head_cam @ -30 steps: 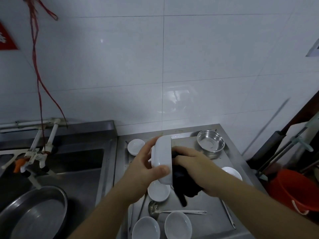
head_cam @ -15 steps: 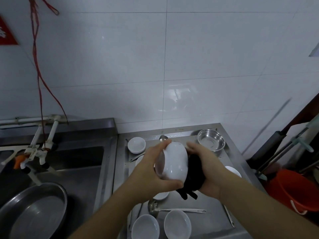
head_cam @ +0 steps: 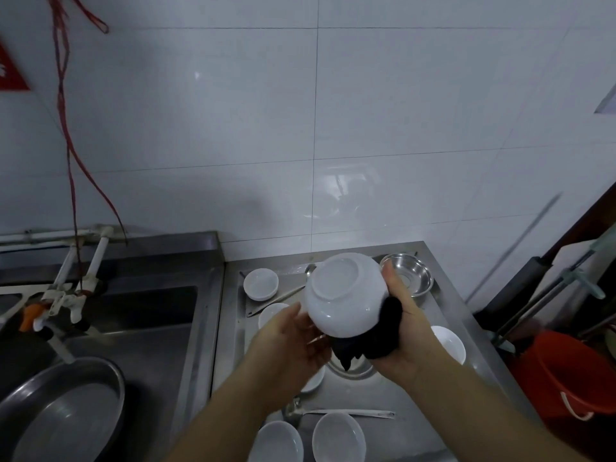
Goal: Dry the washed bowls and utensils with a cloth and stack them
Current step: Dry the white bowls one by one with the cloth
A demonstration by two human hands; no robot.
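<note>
The white bowl (head_cam: pixel 343 296), glossy and round, is held above the steel tabletop (head_cam: pixel 446 315), turned so its ringed foot faces up toward the camera and its mouth points down and away. The right hand (head_cam: pixel 405 331) grips a crumpled black cloth (head_cam: pixel 383 331) against the bowl's side, fingers curled round it. The left hand (head_cam: pixel 293 341) cups the bowl from below, fingers spread and fairly straight. No writing is readable on the bowl.
</note>
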